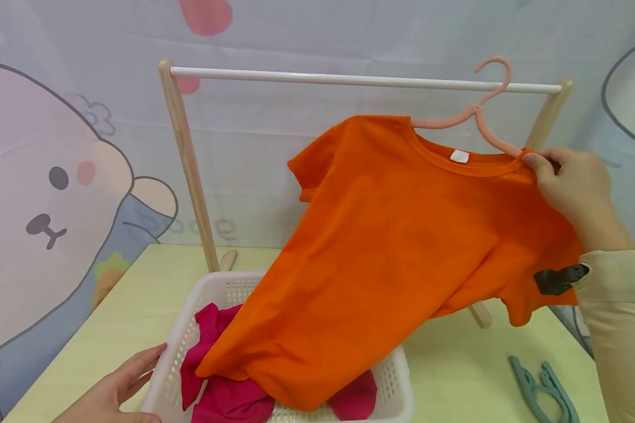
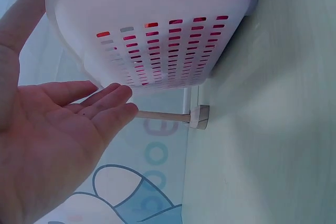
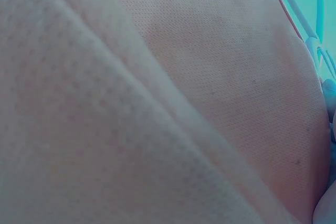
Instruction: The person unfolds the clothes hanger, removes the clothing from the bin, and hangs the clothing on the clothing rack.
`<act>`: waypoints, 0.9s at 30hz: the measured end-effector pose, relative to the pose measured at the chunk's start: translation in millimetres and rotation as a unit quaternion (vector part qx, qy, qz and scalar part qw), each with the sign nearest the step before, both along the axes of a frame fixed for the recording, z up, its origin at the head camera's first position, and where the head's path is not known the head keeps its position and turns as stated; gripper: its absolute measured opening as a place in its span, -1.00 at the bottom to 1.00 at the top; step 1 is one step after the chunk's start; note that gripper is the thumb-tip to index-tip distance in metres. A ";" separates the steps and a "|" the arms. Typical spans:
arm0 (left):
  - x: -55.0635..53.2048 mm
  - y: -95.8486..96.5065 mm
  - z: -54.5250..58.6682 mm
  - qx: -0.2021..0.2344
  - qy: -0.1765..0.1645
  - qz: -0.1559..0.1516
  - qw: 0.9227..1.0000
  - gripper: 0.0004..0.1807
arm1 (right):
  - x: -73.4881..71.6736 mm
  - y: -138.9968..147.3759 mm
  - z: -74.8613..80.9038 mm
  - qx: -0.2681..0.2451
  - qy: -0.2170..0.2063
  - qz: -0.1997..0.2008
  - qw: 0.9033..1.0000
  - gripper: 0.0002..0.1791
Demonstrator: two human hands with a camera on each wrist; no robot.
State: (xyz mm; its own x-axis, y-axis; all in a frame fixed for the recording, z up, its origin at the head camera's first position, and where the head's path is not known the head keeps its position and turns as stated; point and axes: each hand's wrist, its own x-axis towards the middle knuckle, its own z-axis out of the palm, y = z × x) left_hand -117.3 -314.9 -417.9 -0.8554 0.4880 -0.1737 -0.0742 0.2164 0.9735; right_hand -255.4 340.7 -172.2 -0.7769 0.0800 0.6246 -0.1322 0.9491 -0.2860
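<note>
An orange T-shirt point(image 1: 381, 247) with a white neck label spreads across the middle of the head view. Inside its collar is a pink hanger point(image 1: 444, 124), its hook up at the height of the white rail; whether they touch I cannot tell. My right hand point(image 1: 577, 182) pinches the shirt's shoulder at the hanger's right end. The shirt's lower part hangs over a white basket point(image 1: 179, 335). Beside the basket's left side is my left hand point(image 1: 113, 385), fingers extended at the wall in the left wrist view point(image 2: 63, 135). Cloth fills most of the right wrist view.
Dark pink clothing point(image 1: 233, 399) lies in the basket. Behind it stands a rack with a white rail point(image 1: 317, 77) and wooden posts point(image 1: 187, 158). A folded grey-green hanger point(image 1: 542, 388) lies on the table point(image 1: 455, 376) at right. A printed cloth point(image 1: 254, 35) hangs behind.
</note>
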 end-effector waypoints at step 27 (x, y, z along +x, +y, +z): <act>0.9 2.9 0.1 -0.019 0.035 -0.003 0.999 -0.22 | 2.6 37.4 -14.0 -0.001 -0.037 -0.107 0.994 -0.42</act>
State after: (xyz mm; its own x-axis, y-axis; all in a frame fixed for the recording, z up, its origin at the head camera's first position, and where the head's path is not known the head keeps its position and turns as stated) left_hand -116.4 -312.0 -417.8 -0.8632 0.4873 -0.1321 -0.0046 0.2541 0.9672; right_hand -252.8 378.1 -186.2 -0.7859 0.2498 0.5657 0.0944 0.9525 -0.2894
